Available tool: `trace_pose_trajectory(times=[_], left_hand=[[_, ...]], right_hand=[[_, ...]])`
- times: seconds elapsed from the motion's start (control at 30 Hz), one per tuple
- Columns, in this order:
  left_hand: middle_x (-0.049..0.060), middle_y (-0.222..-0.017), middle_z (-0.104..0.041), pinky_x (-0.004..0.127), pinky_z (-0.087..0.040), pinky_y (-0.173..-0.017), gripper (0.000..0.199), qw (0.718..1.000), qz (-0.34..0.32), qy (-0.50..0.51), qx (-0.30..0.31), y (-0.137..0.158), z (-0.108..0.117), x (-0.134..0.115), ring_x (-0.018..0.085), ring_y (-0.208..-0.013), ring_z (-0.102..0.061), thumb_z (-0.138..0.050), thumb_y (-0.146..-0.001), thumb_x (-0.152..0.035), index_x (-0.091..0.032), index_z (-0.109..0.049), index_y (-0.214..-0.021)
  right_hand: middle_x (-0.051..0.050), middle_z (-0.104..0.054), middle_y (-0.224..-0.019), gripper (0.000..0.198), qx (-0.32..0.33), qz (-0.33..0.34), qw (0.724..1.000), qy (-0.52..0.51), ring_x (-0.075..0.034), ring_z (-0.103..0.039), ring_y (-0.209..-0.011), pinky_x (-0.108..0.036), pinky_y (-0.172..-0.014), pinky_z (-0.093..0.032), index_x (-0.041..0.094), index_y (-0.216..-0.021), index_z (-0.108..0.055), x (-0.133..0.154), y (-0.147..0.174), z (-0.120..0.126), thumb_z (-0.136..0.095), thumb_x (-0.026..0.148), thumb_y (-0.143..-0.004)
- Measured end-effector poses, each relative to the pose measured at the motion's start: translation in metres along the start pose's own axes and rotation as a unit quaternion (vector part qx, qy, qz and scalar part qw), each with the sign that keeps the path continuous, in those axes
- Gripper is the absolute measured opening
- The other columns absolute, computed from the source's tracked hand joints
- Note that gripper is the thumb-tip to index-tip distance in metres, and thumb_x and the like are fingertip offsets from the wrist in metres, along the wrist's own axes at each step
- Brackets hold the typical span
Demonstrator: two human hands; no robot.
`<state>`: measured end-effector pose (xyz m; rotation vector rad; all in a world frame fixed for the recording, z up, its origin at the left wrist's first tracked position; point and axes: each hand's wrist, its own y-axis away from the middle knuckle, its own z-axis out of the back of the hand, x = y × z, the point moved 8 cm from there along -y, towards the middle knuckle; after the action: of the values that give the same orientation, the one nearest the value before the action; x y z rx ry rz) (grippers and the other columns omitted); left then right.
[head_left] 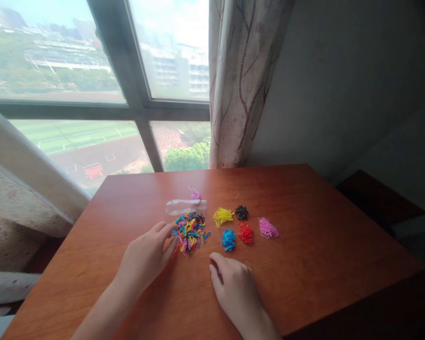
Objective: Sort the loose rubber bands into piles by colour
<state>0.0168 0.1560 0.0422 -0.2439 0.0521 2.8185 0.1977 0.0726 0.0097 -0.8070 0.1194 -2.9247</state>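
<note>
A mixed pile of small looped plastic pins [190, 229] in blue, yellow, red, pink and black lies in the middle of the table. My left hand [150, 248] reaches its left edge, thumb and index finger apart, with the fingertips touching the pins. Below the blue pile, my right hand [235, 283] rests loosely curled over the table, thumb and index tips slightly apart with nothing visible between them. To the right of the mixed pile are single-colour piles: yellow pins [223, 216], black pins [241, 212], blue pins [228, 240], red pins [246, 233] and pink pins [268, 228].
A clear plastic bottle [184, 207] lies on its side behind the mixed pile, and a pink cap with a loop [196, 194] is behind it. The brown wooden table [322, 245] stands against a window [138, 106] with a patterned curtain [246, 85].
</note>
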Motion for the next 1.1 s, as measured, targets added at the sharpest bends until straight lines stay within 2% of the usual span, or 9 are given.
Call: trace_pose_trajectory(times=[0.07, 0.2, 0.3, 0.43, 0.6, 0.77, 1.1], left_hand=[[0.003, -0.110, -0.067, 0.027, -0.044, -0.062, 0.031, 1.000, 0.018, 0.018, 0.005, 0.005, -0.007, 0.006, 0.020, -0.085, -0.069, -0.039, -0.095, -0.036, -0.027, -0.057, -0.117], [0.002, -0.107, -0.066, 0.027, -0.046, -0.068, 0.027, 0.997, 0.011, 0.076, 0.017, 0.010, -0.018, 0.003, 0.019, -0.085, -0.068, -0.040, -0.094, -0.035, -0.027, -0.060, -0.111], [0.004, -0.105, -0.067, 0.028, -0.047, -0.072, 0.027, 0.993, 0.001, 0.115, 0.023, 0.010, -0.021, -0.002, 0.020, -0.088, -0.067, -0.043, -0.093, -0.033, -0.025, -0.061, -0.110], [0.005, -0.100, -0.069, 0.029, -0.048, -0.077, 0.026, 0.981, -0.026, 0.193, 0.023, 0.012, -0.021, -0.009, 0.020, -0.088, -0.065, -0.046, -0.091, -0.031, -0.023, -0.064, -0.109], [0.004, -0.093, -0.072, 0.028, -0.048, -0.074, 0.024, 0.960, -0.034, 0.276, 0.032, 0.016, -0.021, -0.012, 0.018, -0.078, -0.065, -0.050, -0.089, -0.029, -0.021, -0.066, -0.105], [0.003, -0.089, -0.073, 0.026, -0.047, -0.070, 0.022, 0.955, -0.031, 0.293, 0.032, 0.019, -0.022, -0.011, 0.017, -0.073, -0.063, -0.051, -0.088, -0.027, -0.020, -0.066, -0.103], [0.002, -0.088, -0.072, 0.025, -0.047, -0.068, 0.019, 0.955, -0.025, 0.294, 0.012, 0.023, -0.023, -0.009, 0.015, -0.070, -0.063, -0.050, -0.090, -0.029, -0.021, -0.066, -0.098]], right_hand=[[-0.004, -0.073, -0.085, 0.026, 0.020, -0.023, 0.999, 0.038, -0.020, -0.068, -0.074, -0.025, -0.062, -0.040, 0.021, -0.115, -0.064, 0.004, -0.006, -0.002, -0.055, 0.016, -0.092], [-0.013, -0.074, -0.090, 0.040, 0.048, -0.083, 0.991, 0.091, -0.025, -0.070, -0.075, -0.028, -0.061, -0.042, 0.013, -0.131, -0.056, 0.012, -0.021, -0.007, -0.057, 0.021, -0.092], [-0.015, -0.074, -0.090, 0.039, 0.057, -0.114, 0.988, 0.093, -0.026, -0.071, -0.076, -0.028, -0.061, -0.043, 0.012, -0.130, -0.055, 0.016, -0.033, -0.010, -0.057, 0.022, -0.092], [-0.011, -0.074, -0.087, 0.028, 0.060, -0.126, 0.987, 0.075, -0.026, -0.072, -0.077, -0.027, -0.061, -0.043, 0.017, -0.120, -0.059, 0.019, -0.044, -0.011, -0.056, 0.019, -0.092], [-0.007, -0.074, -0.082, 0.016, 0.051, -0.111, 0.991, 0.058, -0.025, -0.071, -0.077, -0.026, -0.059, -0.040, 0.021, -0.107, -0.063, 0.018, -0.049, -0.014, -0.057, 0.019, -0.091], [-0.002, -0.074, -0.081, 0.010, 0.003, -0.078, 0.997, 0.010, -0.020, -0.071, -0.076, -0.023, -0.059, -0.037, 0.023, -0.094, -0.065, 0.017, -0.046, -0.015, -0.058, 0.017, -0.091], [0.002, -0.072, -0.077, 0.014, -0.051, 0.007, 0.992, -0.112, -0.015, -0.066, -0.067, -0.021, -0.062, -0.037, 0.024, -0.093, -0.066, 0.023, -0.035, -0.014, -0.055, 0.018, -0.090]])
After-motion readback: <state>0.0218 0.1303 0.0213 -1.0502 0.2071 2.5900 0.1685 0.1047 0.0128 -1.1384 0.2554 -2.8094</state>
